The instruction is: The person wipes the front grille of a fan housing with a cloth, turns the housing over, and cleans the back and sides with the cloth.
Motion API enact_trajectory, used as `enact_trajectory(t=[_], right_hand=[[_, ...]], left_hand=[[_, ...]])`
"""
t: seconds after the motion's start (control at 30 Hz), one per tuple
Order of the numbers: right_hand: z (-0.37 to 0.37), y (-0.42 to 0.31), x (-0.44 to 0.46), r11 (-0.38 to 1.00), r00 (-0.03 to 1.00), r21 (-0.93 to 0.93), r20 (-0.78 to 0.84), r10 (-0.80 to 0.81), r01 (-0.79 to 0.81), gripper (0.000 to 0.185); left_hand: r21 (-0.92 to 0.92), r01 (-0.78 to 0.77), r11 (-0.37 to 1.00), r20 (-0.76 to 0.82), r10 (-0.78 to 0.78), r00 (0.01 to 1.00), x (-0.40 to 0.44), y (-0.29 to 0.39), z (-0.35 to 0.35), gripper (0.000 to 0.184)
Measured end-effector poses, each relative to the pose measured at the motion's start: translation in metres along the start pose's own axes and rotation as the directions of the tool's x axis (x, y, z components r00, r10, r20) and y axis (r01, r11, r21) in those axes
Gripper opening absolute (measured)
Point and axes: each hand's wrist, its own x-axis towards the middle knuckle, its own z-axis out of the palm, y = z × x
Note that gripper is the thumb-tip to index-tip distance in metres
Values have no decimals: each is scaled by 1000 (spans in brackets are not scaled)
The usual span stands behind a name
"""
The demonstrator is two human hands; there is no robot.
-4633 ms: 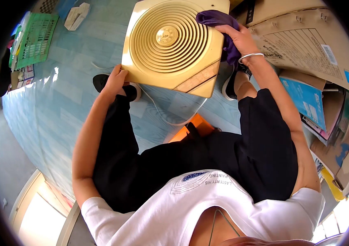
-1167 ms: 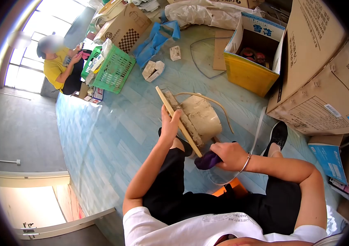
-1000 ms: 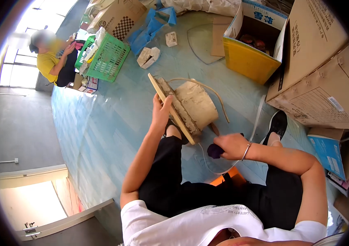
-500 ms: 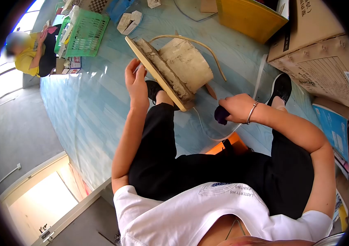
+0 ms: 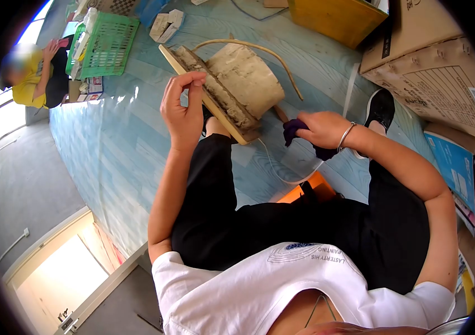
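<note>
A yellowed, dirt-caked fan-like unit with a square panel and a round drum body rests tilted on the floor between my feet. A tan cord arcs over its top. My left hand is over the panel's near edge, thumb and forefinger brought together; anything between them is too small to make out, and contact with the panel is unclear. In my right hand is a bunched dark purple cloth, close to the drum's lower right side.
An orange object lies between my legs. Large cardboard boxes and a yellow bin stand at right. Farther left are a green crate, white boxes and a person in yellow.
My left hand has moved up over the panel edge, its fingertips drawing together. My right hand has moved slightly up with the cloth, which now hangs out on both sides of the fingers.
</note>
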Motion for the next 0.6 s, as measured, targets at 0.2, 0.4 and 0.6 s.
enact_trajectory(t=[0.2,0.4,0.6], right_hand=[[4,5,-1,994,993,-106,121,-17,30,35],[2,3,-1,993,991,-109,128,-37,52,34],[5,3,0,992,986,-117,166,-22,42,34]], left_hand=[[178,-90,980,120,69,990,1,8,-2,9],[560,-344,754,303,200,932,-1,1,-1,23],[634,-356,687,428,71,901,3,8,-2,37]])
